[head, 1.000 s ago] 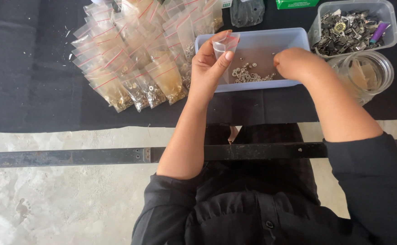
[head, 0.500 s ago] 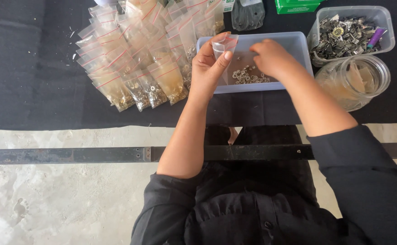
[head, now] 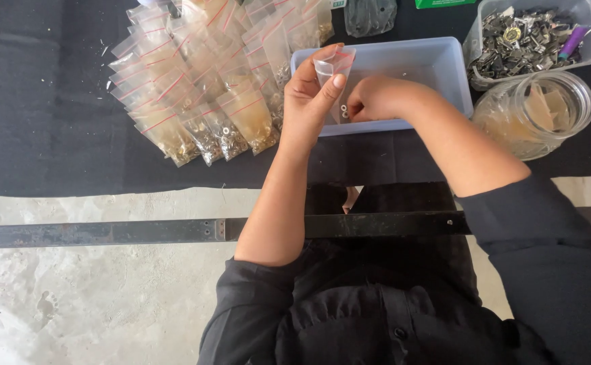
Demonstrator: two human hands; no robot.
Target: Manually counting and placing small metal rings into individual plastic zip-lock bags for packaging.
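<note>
Head view: your left hand [head: 309, 101] pinches a small clear bag [head: 336, 67] between thumb and fingers, mouth tipped toward 3 o'clock, so the opening faces the hand that feeds it. Your right hand [head: 376, 98] sits just at that mouth, fingers bunched together around small metal pieces [head: 343, 111]; a couple of them show between the two hands, though how many you hold cannot be told. Both hands hover over the near edge of the pale blue tray [head: 437, 64], a sensible spot, since anything dropped would fall back in the tray rather than onto the black cloth [head: 38, 122].

At 9 o'clock from your left hand lies a fan of filled bags [head: 207, 81] with red seal strips, overlapped in rows and kept well clear of the tray. At 2 o'clock from the tray stands a clear tub [head: 532, 37] of mixed metal parts with a purple piece on top. Just below it, at 3 o'clock from your right hand, is a glass jar [head: 535, 111] holding yellowish slips. A dark metal bar [head: 106, 233] crosses in front of you at 6 o'clock.
</note>
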